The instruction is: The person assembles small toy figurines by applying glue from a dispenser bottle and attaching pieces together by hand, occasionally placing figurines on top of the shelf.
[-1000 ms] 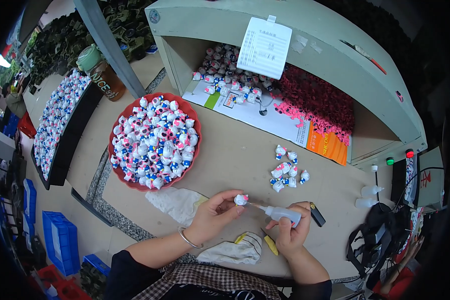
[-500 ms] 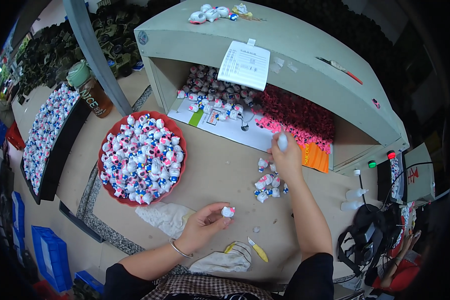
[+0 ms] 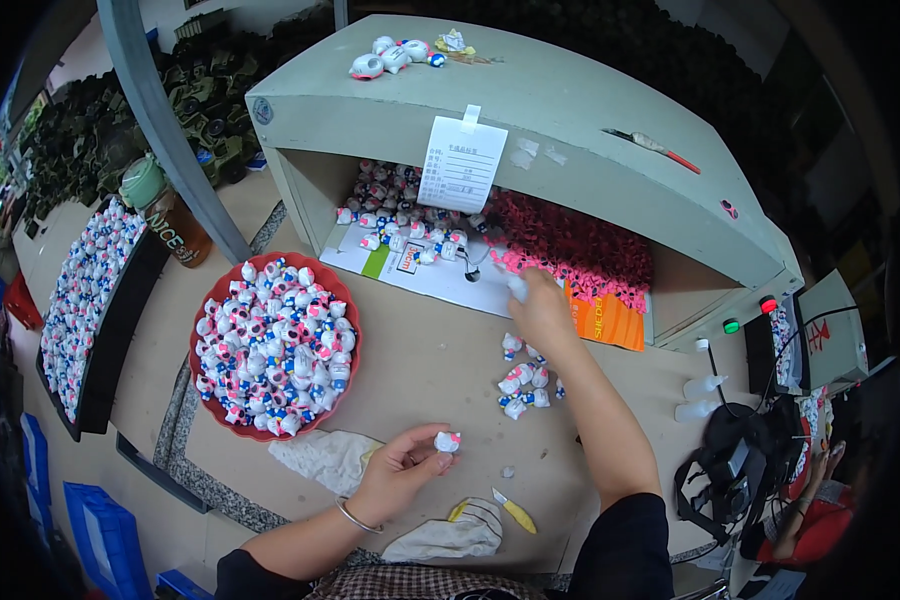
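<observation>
Head view: we're seeing a red bowl [image 3: 354, 372] near the left edge of the counter [image 3: 430, 345], left hand [image 3: 402, 473] pinching a white figurine [image 3: 447, 442] toward the near edge, right hand [image 3: 544, 312] gripping a white bottle [image 3: 517, 288] by the shelf [image 3: 560, 100]'s front edge; low reach risks scattering loose figurines [image 3: 517, 378].

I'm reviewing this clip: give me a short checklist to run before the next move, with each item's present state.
1. Small toy secure in the left hand: ok, held at the fingertips.
2. Pale bottle held by the right hand: ok.
3. Right hand touching the pink pieces: cannot tell; it is beside them, fingertips hidden.
4. Yellow-handled knife put away: not ok, lying loose on the table.
5. Space in the red bowl: not ok, heaped with toys.
</observation>
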A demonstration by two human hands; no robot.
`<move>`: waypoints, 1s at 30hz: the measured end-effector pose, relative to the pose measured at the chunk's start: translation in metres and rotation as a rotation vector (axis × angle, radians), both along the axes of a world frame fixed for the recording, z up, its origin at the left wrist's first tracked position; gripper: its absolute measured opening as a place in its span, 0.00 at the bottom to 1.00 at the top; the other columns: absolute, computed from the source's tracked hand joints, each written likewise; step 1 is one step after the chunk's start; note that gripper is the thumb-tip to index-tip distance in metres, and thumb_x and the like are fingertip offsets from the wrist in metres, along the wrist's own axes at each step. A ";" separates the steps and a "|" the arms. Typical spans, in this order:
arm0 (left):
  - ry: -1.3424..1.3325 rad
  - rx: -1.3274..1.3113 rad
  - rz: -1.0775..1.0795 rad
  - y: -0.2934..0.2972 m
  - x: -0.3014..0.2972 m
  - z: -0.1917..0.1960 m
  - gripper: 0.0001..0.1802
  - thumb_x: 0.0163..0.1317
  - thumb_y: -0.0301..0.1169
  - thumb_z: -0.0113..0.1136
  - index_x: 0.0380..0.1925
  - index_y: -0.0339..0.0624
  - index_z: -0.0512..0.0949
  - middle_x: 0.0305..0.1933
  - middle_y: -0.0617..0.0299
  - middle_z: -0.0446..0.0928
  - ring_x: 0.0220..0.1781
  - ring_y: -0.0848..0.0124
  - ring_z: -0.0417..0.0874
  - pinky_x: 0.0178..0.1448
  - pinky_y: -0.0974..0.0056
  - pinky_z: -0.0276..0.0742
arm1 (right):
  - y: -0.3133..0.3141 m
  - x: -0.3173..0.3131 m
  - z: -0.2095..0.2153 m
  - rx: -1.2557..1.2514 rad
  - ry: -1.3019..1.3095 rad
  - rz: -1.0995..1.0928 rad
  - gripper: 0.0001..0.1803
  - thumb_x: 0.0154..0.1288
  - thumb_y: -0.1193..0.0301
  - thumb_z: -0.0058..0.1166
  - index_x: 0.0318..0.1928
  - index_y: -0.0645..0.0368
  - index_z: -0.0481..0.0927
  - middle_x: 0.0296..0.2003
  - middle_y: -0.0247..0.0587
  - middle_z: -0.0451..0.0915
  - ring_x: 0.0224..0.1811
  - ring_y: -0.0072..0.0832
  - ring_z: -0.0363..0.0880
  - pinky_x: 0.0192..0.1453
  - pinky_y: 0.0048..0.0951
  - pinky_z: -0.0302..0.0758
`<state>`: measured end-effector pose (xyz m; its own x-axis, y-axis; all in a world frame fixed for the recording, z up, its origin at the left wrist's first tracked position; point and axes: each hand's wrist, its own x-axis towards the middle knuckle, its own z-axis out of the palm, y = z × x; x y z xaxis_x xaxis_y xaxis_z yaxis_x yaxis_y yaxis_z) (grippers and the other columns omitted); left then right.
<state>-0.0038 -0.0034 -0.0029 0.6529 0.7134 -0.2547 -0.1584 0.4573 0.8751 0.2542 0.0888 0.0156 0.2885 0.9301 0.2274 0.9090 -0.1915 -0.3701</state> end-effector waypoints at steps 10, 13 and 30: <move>-0.005 -0.018 0.029 0.001 0.004 0.004 0.22 0.59 0.22 0.52 0.54 0.38 0.65 0.46 0.60 0.73 0.47 0.72 0.76 0.49 0.71 0.71 | -0.146 -0.061 0.038 -0.102 1.359 -0.048 0.04 0.54 0.77 0.55 0.31 0.61 0.73 0.24 0.29 0.73 0.23 0.13 0.68 0.25 0.15 0.65; 0.031 0.035 0.039 -0.002 0.006 0.003 0.22 0.58 0.22 0.53 0.54 0.39 0.65 0.46 0.61 0.74 0.44 0.76 0.75 0.48 0.73 0.70 | -0.155 -0.080 0.033 -0.165 1.399 -0.015 0.04 0.53 0.76 0.56 0.31 0.60 0.74 0.23 0.28 0.73 0.23 0.12 0.67 0.25 0.15 0.64; 0.058 0.043 -0.022 0.004 0.001 -0.001 0.18 0.60 0.25 0.52 0.51 0.38 0.69 0.46 0.62 0.74 0.43 0.79 0.74 0.47 0.74 0.72 | -0.143 -0.098 0.005 -0.199 1.094 -0.049 0.10 0.53 0.72 0.59 0.35 0.61 0.75 0.28 0.35 0.75 0.30 0.20 0.75 0.36 0.22 0.72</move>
<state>-0.0025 0.0006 -0.0040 0.6538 0.7100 -0.2616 -0.0971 0.4217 0.9015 0.1561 -0.0543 0.0209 0.2795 0.9039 -0.3237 0.1015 -0.3631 -0.9262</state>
